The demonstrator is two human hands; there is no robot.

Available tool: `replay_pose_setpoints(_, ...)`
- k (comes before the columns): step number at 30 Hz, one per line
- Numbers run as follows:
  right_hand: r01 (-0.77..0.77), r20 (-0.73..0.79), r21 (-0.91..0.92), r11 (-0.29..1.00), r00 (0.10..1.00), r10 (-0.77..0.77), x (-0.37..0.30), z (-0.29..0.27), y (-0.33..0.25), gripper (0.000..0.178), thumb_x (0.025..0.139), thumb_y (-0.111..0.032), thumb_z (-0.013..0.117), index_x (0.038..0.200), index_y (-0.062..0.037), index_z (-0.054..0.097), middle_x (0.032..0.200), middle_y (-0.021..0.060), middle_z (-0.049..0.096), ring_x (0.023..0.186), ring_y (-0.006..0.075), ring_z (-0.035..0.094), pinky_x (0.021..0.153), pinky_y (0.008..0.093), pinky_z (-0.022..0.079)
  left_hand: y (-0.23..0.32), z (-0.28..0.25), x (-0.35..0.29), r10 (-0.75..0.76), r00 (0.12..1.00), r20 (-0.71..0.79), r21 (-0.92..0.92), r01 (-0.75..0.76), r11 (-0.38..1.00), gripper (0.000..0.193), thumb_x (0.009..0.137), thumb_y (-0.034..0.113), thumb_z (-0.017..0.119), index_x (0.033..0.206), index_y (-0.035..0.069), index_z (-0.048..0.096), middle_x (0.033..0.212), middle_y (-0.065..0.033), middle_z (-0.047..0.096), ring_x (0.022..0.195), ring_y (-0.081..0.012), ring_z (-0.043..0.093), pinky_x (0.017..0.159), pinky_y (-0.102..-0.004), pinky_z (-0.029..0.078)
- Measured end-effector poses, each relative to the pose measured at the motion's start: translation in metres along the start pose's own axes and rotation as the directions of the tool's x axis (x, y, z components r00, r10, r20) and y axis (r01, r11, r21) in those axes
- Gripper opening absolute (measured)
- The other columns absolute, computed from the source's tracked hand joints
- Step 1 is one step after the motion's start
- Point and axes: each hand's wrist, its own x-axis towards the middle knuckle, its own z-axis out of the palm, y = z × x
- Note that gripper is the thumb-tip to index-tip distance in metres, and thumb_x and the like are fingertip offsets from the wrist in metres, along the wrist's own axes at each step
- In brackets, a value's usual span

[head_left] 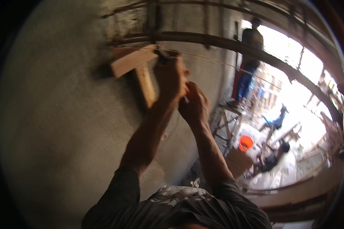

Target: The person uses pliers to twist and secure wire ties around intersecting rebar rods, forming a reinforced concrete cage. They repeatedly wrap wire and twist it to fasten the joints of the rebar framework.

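Note:
Both arms reach up along a grey plastered wall (65, 126). My left hand (169, 78) is closed beside the end of a light wooden block (134, 61), at a dark object (163, 54) whose kind is blurred. Just below and to the right, my right hand (195, 105) is closed too, close against the left wrist. A small orange-red bit (187, 90) shows between the hands; what it belongs to is hidden. From near the left hand a thin string (218, 61) stretches off to the right. Under the block, a second wooden piece (145, 86) slants down along the wall.
A dark pole (233, 45) crosses above my hands. To the right, a person (250, 53) stands on a wooden trestle (229, 122). Lower down are an orange bucket (245, 143), a crouching person (271, 160) and another person in blue (276, 120).

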Motion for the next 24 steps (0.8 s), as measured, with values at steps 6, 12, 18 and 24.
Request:
replay_pose_setpoints(6,-0.556,0.752,0.446,0.701,0.658,0.043,0.014,-0.014,0.016,0.02,0.091,-0.017,0.073,0.093,0.002,0.068,0.073,0.0058,0.066,0.058,0.0143,0.067,0.05,0.0281,0.058,0.017,-0.041,-0.005,0.034,0.893,0.449,-0.062,-0.007,0.998,0.053,0.095,0.027,0.076,0.137,0.01,0.049,0.09,-0.0038,0.062,0.084,-0.0147,0.063,0.074,-0.0382,0.057)
replay_pose_setpoints(12,-0.799,0.922,0.375,0.47,0.376,-0.097,0.025,-0.024,0.02,0.023,0.084,-0.015,0.078,0.09,0.0028,0.065,0.07,0.0115,0.066,0.056,0.0193,0.068,0.048,0.0313,0.054,0.02,-0.045,0.001,-0.16,0.708,0.688,-0.134,0.341,0.931,0.036,0.105,0.04,0.061,0.08,0.015,0.052,0.065,0.0025,0.042,0.058,-0.0103,0.044,0.061,-0.0324,0.047)
replay_pose_setpoints(18,0.0,0.407,-0.044,0.999,0.913,0.018,0.013,-0.041,0.003,0.049,0.08,-0.018,0.075,0.117,0.0066,0.056,0.092,0.0233,0.067,0.081,0.0335,0.071,0.07,0.0446,0.057,0.007,-0.017,-0.004,-0.124,0.886,0.448,-0.163,0.217,0.962,0.033,0.105,0.034,0.063,0.081,0.014,0.05,0.065,0.0028,0.042,0.058,-0.0106,0.041,0.059,-0.0316,0.044)
replay_pose_setpoints(24,-0.001,0.08,-0.156,0.988,0.997,0.014,-0.007,-0.016,-0.001,0.049,0.08,-0.016,0.074,0.122,0.0004,0.054,0.111,0.0219,0.066,0.099,0.0396,0.069,0.078,0.0472,0.057,-0.001,-0.003,-0.011,-0.112,0.929,0.353,-0.267,0.215,0.94,0.037,0.105,0.034,0.063,0.078,0.014,0.047,0.064,0.0032,0.04,0.057,-0.0097,0.036,0.058,-0.0316,0.043)
